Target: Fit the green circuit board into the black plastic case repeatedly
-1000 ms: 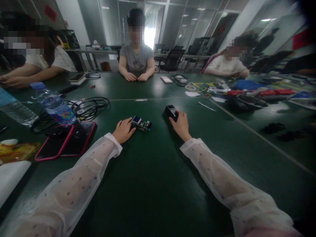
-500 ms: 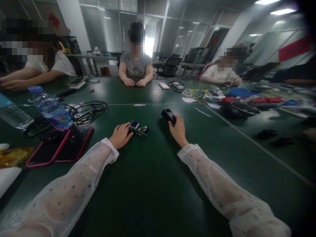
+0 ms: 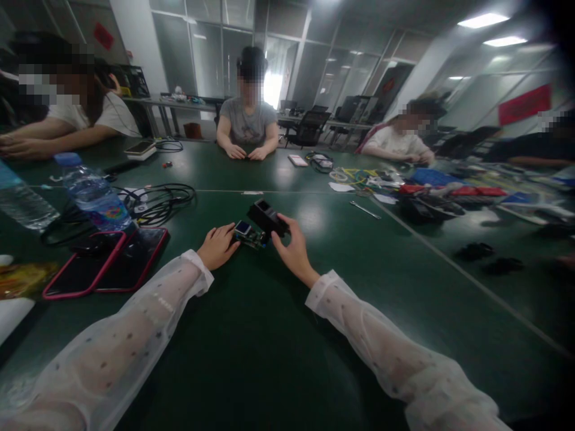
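My left hand (image 3: 217, 246) rests on the green table (image 3: 251, 335), its thumb and fingers around the left end of a circuit board (image 3: 250, 236) with a small screen. The board lies on the table; its left end is hidden by my fingers. Between the thumb and fingers of my right hand (image 3: 294, 245) is a black plastic case (image 3: 268, 216) with a rectangular window. The case is tilted just above the board's right end and covers part of it. Whether the two touch, I cannot tell.
At the left are two red-edged phones (image 3: 132, 260), a water bottle (image 3: 96, 194) and coiled black cables (image 3: 168, 200). A wrench-like metal tool (image 3: 365, 209) lies to the right, before a pile of cables and bags (image 3: 431, 194). Several people sit around the table.
My right hand has moved left with the black case, from well right of the board to over its right end. My left hand and the board have stayed nearly in place.
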